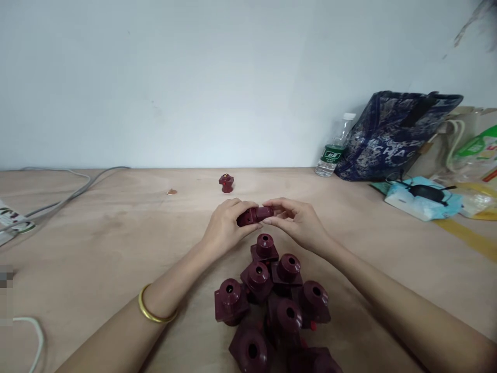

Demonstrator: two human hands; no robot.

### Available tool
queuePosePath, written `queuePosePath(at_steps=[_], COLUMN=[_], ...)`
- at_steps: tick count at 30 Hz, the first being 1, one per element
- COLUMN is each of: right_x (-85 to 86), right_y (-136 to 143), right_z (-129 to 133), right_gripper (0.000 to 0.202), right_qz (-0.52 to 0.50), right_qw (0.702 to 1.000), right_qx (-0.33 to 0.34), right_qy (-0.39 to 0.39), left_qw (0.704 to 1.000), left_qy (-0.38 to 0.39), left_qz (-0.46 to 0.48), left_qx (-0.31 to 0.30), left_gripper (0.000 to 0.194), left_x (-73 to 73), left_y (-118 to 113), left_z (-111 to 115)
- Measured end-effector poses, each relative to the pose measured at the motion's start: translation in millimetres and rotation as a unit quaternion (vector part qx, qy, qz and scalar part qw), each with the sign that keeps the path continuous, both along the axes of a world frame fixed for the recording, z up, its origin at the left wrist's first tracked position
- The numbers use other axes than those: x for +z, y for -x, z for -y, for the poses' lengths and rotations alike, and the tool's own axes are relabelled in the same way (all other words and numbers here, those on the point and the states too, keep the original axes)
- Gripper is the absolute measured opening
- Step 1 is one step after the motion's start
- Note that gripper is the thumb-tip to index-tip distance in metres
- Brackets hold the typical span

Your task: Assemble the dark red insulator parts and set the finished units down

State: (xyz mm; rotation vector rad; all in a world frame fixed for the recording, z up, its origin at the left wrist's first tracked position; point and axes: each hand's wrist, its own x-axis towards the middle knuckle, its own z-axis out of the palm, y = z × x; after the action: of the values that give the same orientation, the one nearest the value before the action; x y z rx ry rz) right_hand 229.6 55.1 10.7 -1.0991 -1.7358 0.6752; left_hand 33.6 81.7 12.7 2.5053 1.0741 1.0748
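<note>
Between my two hands is a glossy dark red plastic fitting (pixel 254 215), tipped on its side. My left hand (pixel 227 223) is closed around its wide end, with the fingers partly hidden behind it. The fingertips of my right hand (pixel 297 220) pinch the narrow round end. Just below my hands stand several similar dark red fittings (pixel 289 267), each with a square base and a round top with a hole in it. Another fitting (pixel 227 183) sits alone farther back, a bit of brass colour and red showing on its top.
A water bottle (pixel 334 147) and a patterned dark blue bag (pixel 396 137) lean by the wall at right. Nearer lie a blue-white packet (pixel 423 199) and yellow tape (pixel 468 238). Grey cables (pixel 83 189) cross the wooden table (pixel 97 248) at left, near a small brown scrap (pixel 172 191).
</note>
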Motion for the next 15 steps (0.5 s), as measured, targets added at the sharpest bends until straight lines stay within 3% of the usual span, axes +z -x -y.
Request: queuePosePath(at_steps=[4,7,9,11,15], right_x=[-2.9,-0.4,2.9,5.6,6.2], right_y=[0.1,-2.4,-4.1,-4.5,-1.8], right_z=[-1.7,-1.4,-0.5,0.8,2.3], right_gripper=[0.027,0.050,0.048,0.032,0.045], right_qz=[0.061,0.153,0.172,0.142,0.085], right_qw=[0.996,0.985,0.982,0.989,0.996], right_qx=[-0.057,-0.081,-0.073,-0.037,0.006], right_qy=[0.012,0.008,0.003,-0.004,0.003], left_qw=[0.997,0.995,0.996,0.997,0.998], left_qy=[-0.060,-0.067,-0.056,-0.043,-0.005], left_qz=[-0.038,-0.073,-0.076,-0.062,-0.054], left_qx=[-0.001,-0.008,-0.004,0.010,0.011], left_gripper=[0.034,0.035,0.034,0.033,0.031], left_x=[-1.9,-2.7,-2.3,-1.2,1.3], left_y=[-1.8,-2.9,-2.8,-2.3,-2.4], left_z=[0.6,0.7,0.5,0.5,2.8])
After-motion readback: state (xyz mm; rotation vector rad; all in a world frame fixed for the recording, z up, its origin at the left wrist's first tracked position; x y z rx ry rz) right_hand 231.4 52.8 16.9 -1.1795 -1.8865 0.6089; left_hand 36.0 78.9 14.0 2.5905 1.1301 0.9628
